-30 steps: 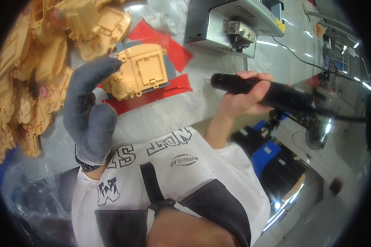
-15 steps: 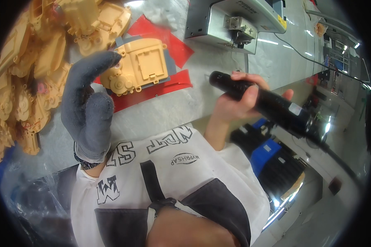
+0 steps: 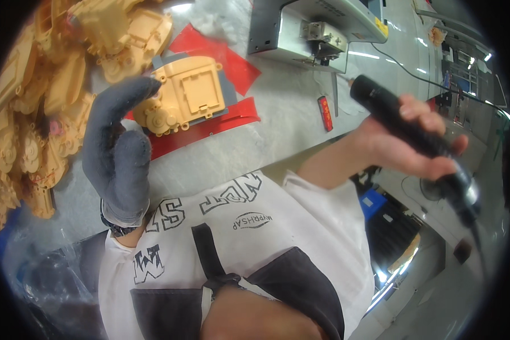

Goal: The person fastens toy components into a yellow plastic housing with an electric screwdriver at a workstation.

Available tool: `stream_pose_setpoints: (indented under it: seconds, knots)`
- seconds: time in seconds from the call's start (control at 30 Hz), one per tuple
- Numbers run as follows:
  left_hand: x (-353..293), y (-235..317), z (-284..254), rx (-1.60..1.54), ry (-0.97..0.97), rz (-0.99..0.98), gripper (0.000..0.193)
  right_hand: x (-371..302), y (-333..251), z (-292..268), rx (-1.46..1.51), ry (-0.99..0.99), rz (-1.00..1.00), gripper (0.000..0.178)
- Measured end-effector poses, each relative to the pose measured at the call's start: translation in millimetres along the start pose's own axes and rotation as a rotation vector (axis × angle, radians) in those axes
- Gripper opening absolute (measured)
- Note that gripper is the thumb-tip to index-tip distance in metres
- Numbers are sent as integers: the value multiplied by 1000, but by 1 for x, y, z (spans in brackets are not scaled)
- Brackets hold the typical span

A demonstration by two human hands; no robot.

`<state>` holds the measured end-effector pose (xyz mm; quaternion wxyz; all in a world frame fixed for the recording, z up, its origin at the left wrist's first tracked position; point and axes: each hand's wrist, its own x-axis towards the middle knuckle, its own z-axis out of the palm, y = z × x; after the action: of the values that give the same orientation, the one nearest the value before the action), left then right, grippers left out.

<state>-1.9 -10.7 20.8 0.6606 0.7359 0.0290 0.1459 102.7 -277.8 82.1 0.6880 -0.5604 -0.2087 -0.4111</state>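
Note:
A yellow plastic housing [image 3: 195, 90] with a raised square frame and round bosses lies on a grey block [image 3: 228, 90]. My left hand [image 3: 116, 136], in a grey glove, curves beside the housing's left side. Its fingertips reach the upper left edge, while the thumb stands apart below. Whether the fingertips press on it, I cannot tell. Well right of the housing, my bare right hand [image 3: 413, 139] wraps round a black electric screwdriver [image 3: 388, 107]. The tool is tilted, its tip toward the bench and its cord trailing down to the right.
Yellow housings [image 3: 56, 102] are heaped at the left. Red sheets [image 3: 224, 62] lie around the block. A grey metal machine [image 3: 300, 37] stands at the back, with a small red tube-shaped thing [image 3: 325, 113] before it. Black and blue bins [image 3: 388, 221] stand below the bench's right edge.
My right hand has swung the screwdriver right and slightly up, away from the housing, uncovering the small red thing. My left hand has kept its pose by the housing.

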Motion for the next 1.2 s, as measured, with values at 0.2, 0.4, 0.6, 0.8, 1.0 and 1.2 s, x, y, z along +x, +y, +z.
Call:
stream_pose_setpoints:
  seconds: [0.2, 0.4, 0.6, 0.8, 1.0, 1.2]
  knots:
    - [1, -2, 3, 3, 28, 3, 44, 15, 20, 18, 32, -30, 74, 56]
    - [-1, 8, -1, 5, 90, -88, 44, 3, 27, 31, -167, -223, 271, 46]
    - [11, -16, -16, -80, 228, -106, 33, -37, -27, 39, 555, -344, 375, 68]
    - [2, -30, -13, 265, 21, -87, 28, -66, -27, 76, 539, -470, 451, 66]
    - [1, -34, -12, 347, -62, 60, 30, -76, -24, 88, 469, -535, 406, 65]
    - [1, -37, -14, 373, -57, 104, 32, -73, -26, 89, 430, -580, 381, 63]
